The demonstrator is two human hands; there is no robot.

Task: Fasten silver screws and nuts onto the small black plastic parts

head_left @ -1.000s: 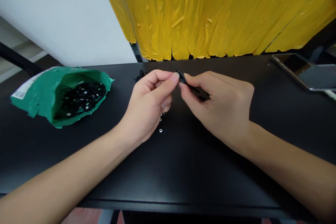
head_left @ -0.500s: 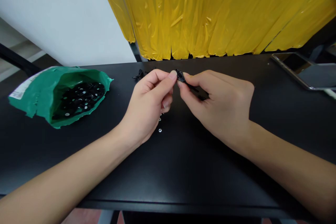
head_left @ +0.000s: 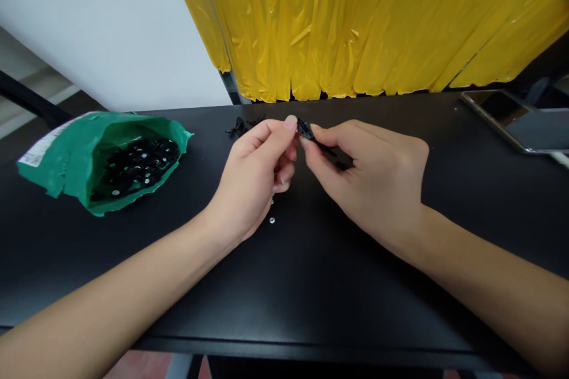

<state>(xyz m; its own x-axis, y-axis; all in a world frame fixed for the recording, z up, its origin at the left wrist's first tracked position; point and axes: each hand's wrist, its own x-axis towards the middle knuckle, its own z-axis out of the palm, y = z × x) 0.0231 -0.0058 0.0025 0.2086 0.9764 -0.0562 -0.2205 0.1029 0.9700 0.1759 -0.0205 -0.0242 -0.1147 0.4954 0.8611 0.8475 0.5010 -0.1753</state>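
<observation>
My right hand [head_left: 377, 166] pinches a small black plastic part [head_left: 304, 128] between thumb and fingertips, above the table. My left hand [head_left: 253, 180] is closed in a pinch right at the part's left end. Whatever lies between its thumb and forefinger is too small and hidden to name. Just beyond my left hand sits a little pile of black pieces [head_left: 240, 127], partly covered by the fingers. Below that hand, a small silver ring [head_left: 272, 220] lies on the black tabletop [head_left: 302, 290], with another bright bit peeking out beside the palm.
On the left, an open green bag [head_left: 71, 157] holds many black pieces [head_left: 142, 160] with silver ring-like spots. A phone [head_left: 498, 118] lies at the far right with a white cable. Yellow plastic sheeting [head_left: 355, 23] hangs behind the table, beside a white panel [head_left: 115, 23].
My left thumb and fingertips have shifted slightly at the part's end, and a little more of the black pile shows. My right hand stays almost still.
</observation>
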